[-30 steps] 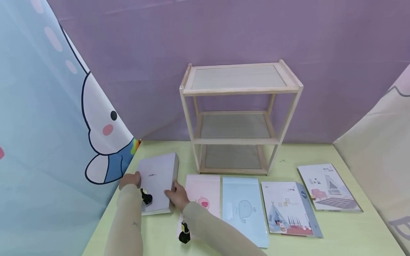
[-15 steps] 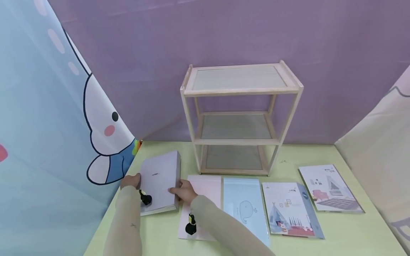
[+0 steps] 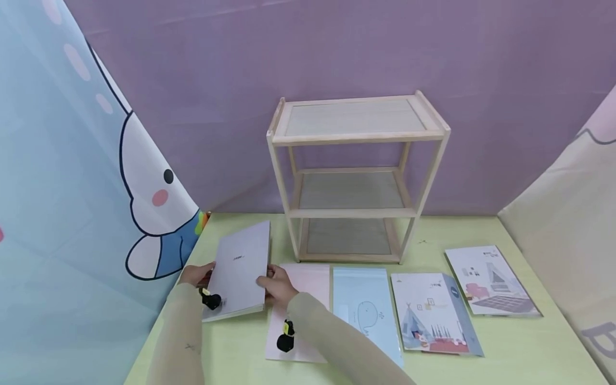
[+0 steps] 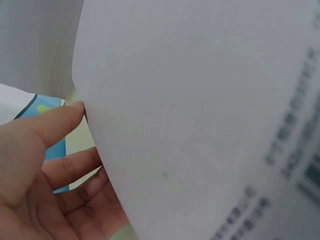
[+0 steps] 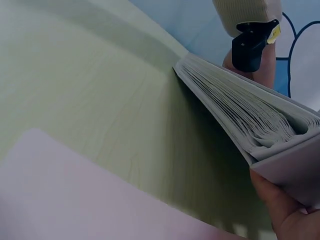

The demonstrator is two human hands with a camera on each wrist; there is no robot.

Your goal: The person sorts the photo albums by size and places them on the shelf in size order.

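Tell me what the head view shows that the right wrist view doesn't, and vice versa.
Head only: the shelf, purple backdrop, blue folder, the booklet beside it and the far-right booklet.

Right wrist only: the layered pages of the book, seen end-on.

Both: the book, left hand, right hand, pink folder and table.

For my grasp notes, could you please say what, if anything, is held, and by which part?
The thick white book: right hand gripping its spine, left hand its opposite edge.
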